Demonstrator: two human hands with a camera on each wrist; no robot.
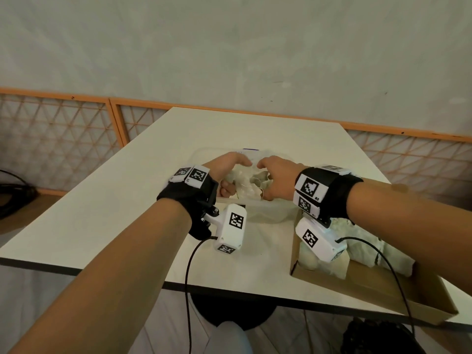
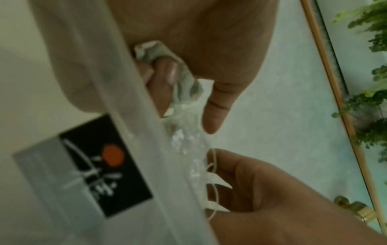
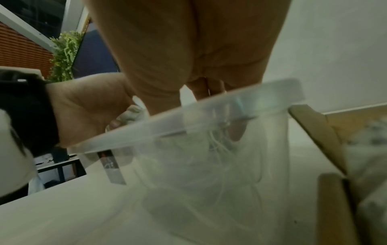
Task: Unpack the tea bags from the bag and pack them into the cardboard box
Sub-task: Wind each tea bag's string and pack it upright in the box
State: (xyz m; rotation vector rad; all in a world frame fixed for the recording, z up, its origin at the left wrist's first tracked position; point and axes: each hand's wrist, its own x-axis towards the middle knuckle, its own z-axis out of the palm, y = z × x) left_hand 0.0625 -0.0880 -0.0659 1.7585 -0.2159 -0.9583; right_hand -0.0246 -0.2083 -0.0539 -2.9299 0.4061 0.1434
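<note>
Both hands work inside the mouth of a clear bag (image 1: 258, 213) that lies in the middle of the white worktop (image 1: 107, 213). The left hand (image 1: 224, 169) has its fingers curled round a crumpled tea bag (image 2: 182, 77), pinching it against the thumb at the bag's opening. The right hand (image 1: 277, 175) reaches into the bag from the other side, its fingers bent among pale tea bags (image 1: 249, 185) and their white strings (image 2: 213, 187); it seems to hold them, though its fingertips are hidden. A black label (image 2: 104, 167) with an orange dot shows through the plastic. The cardboard box (image 1: 378, 287) sits open at the worktop's near right corner, just beside the bag, with several tea bags already lying in it.
</note>
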